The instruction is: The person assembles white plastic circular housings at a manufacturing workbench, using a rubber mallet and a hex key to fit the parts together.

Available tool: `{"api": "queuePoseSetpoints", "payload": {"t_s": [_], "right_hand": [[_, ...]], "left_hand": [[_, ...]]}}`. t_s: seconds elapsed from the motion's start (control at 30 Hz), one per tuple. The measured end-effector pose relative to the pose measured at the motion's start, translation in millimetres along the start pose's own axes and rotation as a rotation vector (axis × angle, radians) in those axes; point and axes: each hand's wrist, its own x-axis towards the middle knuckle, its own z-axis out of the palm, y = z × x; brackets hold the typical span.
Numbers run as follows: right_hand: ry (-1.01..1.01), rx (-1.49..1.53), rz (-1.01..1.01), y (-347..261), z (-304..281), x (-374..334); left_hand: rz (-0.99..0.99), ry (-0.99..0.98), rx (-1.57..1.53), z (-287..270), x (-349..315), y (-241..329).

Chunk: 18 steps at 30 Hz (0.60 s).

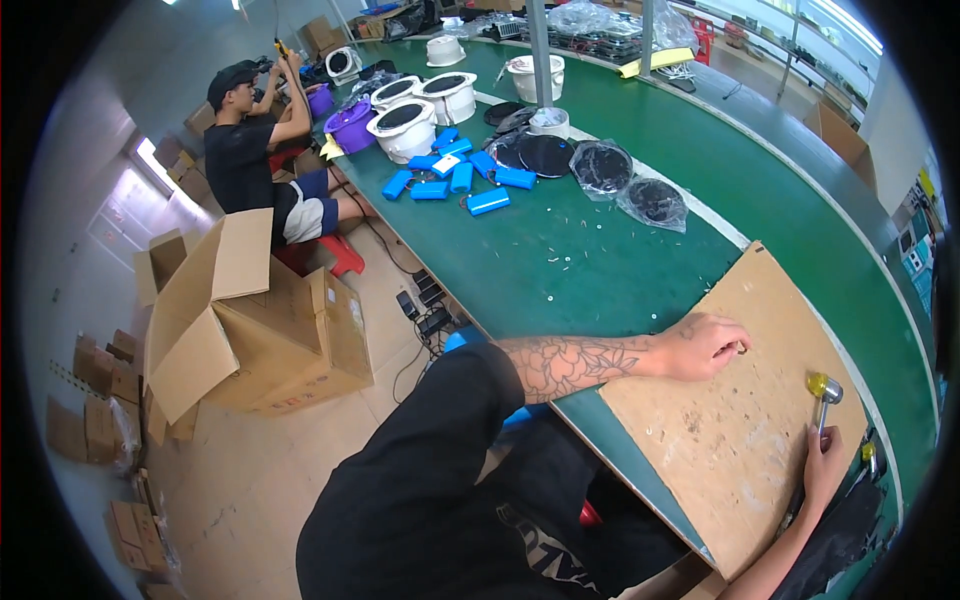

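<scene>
The right hand [823, 466] grips one hammer [824, 388] by its handle; the left hand [705, 346] is over the one board [740, 430], fingers curled closed, and whether they pinch something small I cannot tell. The hammer is at the board's right side, right of the left hand, its long axis running away from the body, head at the far end. Farther off are about ten blue packs [461, 178], two purple pots [350, 130] and one seated co-worker [240, 165]
</scene>
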Motion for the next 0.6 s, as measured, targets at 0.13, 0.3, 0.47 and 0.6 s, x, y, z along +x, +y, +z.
{"api": "queuePoseSetpoints", "payload": {"t_s": [0.13,0.3,0.47,0.6], "right_hand": [[0.001,0.006,-0.007,1,0,-2],[-0.006,-0.016,-0.008,-1,-1,-2],[-0.008,0.046,-0.024,7,3,2],[-0.001,0.02,-0.004,-1,2,2]], "left_hand": [[0.042,-0.01,0.013,1,-1,-2],[0.036,-0.022,-0.006,1,-2,-2],[-0.001,-0.04,-0.004,-3,1,2],[0.055,-0.023,0.015,-2,2,-4]]}}
